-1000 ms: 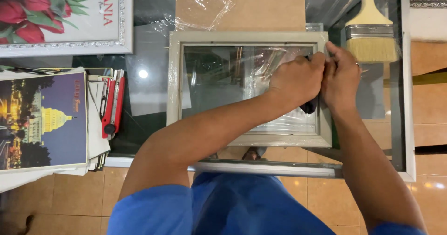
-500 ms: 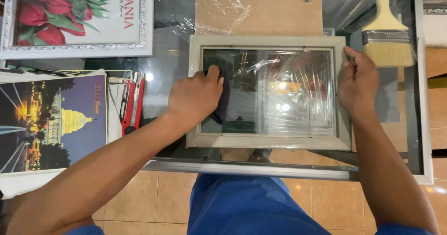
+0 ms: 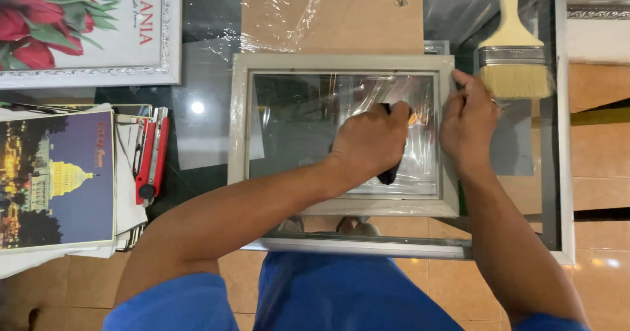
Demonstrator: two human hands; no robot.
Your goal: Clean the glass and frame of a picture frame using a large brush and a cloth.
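Fingers point(image 3: 387, 118) of the left hand point(image 3: 371, 141) were curled shut around a small dark tool point(image 3: 390, 172), pressed on the plastic-covered glass of the pale picture frame point(image 3: 341, 63), which lay flat on the glass surface point(image 3: 210, 134). The right hand point(image 3: 467, 124) gripped the frame's right edge, fingers bent and closed over the rail. A wide paintbrush point(image 3: 513, 55) lay just beyond that hand, while a red cutter point(image 3: 152, 157) and stacked prints point(image 3: 56, 180) sat well to the left.

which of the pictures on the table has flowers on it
The silver-framed print at the far left corner, showing red tulips. The poster on the stack below it shows a lit domed building at night.
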